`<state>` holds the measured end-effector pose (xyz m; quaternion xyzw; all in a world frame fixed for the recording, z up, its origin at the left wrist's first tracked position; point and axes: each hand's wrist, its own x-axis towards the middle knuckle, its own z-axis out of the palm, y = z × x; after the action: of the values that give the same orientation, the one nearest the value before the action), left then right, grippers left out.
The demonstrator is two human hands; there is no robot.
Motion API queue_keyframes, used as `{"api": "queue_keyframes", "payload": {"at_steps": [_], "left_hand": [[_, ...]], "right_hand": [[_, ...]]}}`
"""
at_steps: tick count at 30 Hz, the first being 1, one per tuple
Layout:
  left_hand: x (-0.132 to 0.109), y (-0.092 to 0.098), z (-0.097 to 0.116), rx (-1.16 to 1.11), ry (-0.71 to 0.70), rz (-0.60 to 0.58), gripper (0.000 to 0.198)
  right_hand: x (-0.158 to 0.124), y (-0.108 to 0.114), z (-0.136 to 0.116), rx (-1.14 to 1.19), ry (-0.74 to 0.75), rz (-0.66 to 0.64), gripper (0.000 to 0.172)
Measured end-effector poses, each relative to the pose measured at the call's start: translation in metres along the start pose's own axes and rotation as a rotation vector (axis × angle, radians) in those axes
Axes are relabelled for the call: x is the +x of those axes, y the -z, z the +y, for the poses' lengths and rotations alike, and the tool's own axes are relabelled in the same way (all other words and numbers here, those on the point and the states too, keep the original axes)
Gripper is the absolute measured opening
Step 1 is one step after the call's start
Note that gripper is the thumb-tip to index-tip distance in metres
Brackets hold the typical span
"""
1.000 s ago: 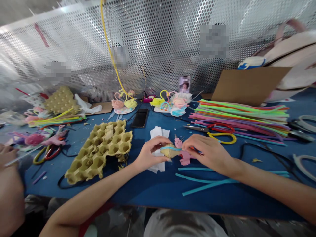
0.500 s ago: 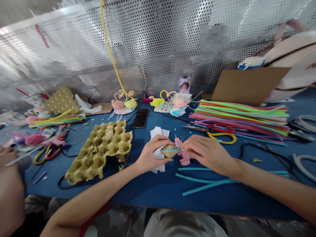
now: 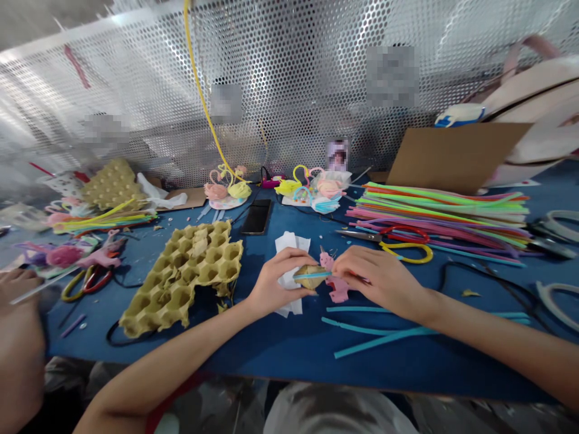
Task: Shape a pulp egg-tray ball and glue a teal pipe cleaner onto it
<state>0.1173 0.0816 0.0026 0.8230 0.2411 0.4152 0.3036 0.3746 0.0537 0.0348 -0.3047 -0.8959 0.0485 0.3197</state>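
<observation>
Between thumb and fingers, my left hand (image 3: 279, 278) grips a cut egg-carton cup (image 3: 311, 282). A blue pipe cleaner (image 3: 320, 275) lies across the cup, and the closed fingers of my right hand (image 3: 368, 274) pinch its right end. Beneath the hands are a white paper (image 3: 292, 242) and a small pink figure (image 3: 338, 290), partly covered by my right hand. Several more blue pipe cleaners (image 3: 362, 345) lie on the blue table under my right forearm.
An egg carton (image 3: 185, 274) with a torn side sits left of my hands. Past them are a phone (image 3: 257, 217), scissors (image 3: 409, 244), a pile of coloured pipe cleaners (image 3: 438, 211) and finished swan shapes (image 3: 228, 190). Another person's hand (image 3: 18, 286) rests at the far left.
Almost nothing differs. My right hand's fingers have shifted very slightly at the end of the blue pipe cleaner, and the cup has turned a little.
</observation>
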Motion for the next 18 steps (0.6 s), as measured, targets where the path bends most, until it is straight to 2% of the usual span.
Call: {"api": "queue_keyframes", "payload": {"at_steps": [8,18], "left_hand": [[0.0008,0.0020,0.0019,0.009,0.024,0.011,0.050],[-0.0008,-0.0003,-0.0019,-0.151,0.131,0.053,0.045]], "right_hand": [[0.0063,0.0033,-0.0030,0.161,-0.131,0.075,0.004],[0.0057,0.0037,0.0032,0.110,-0.090,0.110,0.017]]}}
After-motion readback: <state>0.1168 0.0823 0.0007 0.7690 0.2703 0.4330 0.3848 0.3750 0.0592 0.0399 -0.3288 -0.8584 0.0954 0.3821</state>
